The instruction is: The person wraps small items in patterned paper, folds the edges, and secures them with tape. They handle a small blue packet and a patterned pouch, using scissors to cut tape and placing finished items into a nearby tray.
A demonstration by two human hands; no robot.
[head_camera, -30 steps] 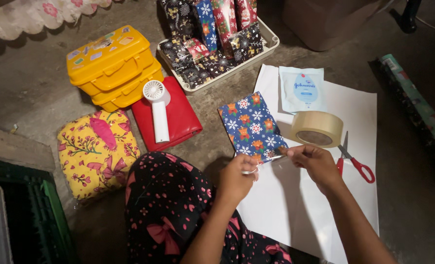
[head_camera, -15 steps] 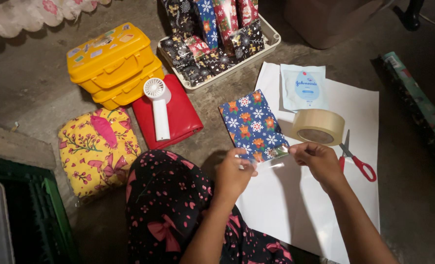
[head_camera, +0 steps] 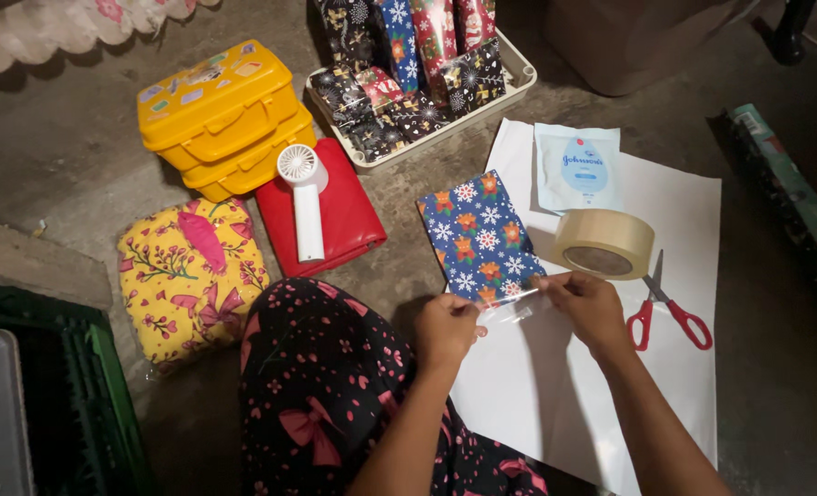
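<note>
Head view: blue snowflake-patterned package (head_camera: 479, 235) beside tape roll (head_camera: 604, 243)

1. The room is dim; light falls from above, brightest on the white paper sheet (head_camera: 665, 367).
2. Corners at one and seven o'clock sink into darkness.
3. The arms cast soft shadows toward six o'clock.
4. Focus is fairly sharp; slight grain.

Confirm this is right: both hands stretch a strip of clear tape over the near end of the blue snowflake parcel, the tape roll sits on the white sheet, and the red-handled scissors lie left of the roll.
One detail is wrong. In the head view the red-handled scissors lie right of the tape roll, not left. The rest holds.
</note>
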